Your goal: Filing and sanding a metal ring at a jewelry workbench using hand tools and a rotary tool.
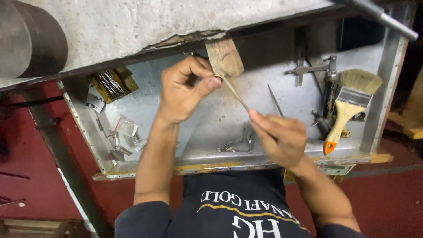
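- The left hand [183,90] pinches a small flat wooden block [224,56] between thumb and bent forefinger, holding it up against the dark edge under the rough concrete slab [145,22].
- The right hand [280,136] has its fingertips closed on the lower end of a thin wooden sliver [233,90], which runs up at a slant to the block's lower left corner, right where the left thumb presses.
- Both hands work above an open metal drawer [207,119], near its middle; neither touches the tray floor.
- Judged from this, the step in hand is peeling or splitting a strip off the block: the sliver appears joined to it at the top, though the joint itself is too small to tell for certain.
- The next move seems to call for a steady pull along the grain with the left pinch kept firm, since the strip looks thin enough to snap.
- Lying in the drawer: a yellow-handled paintbrush [346,110] at the right, a metal compass-like tool [240,141] near the front, small clear plastic bags [125,128] and a pack of steel pins [110,83] at the left.
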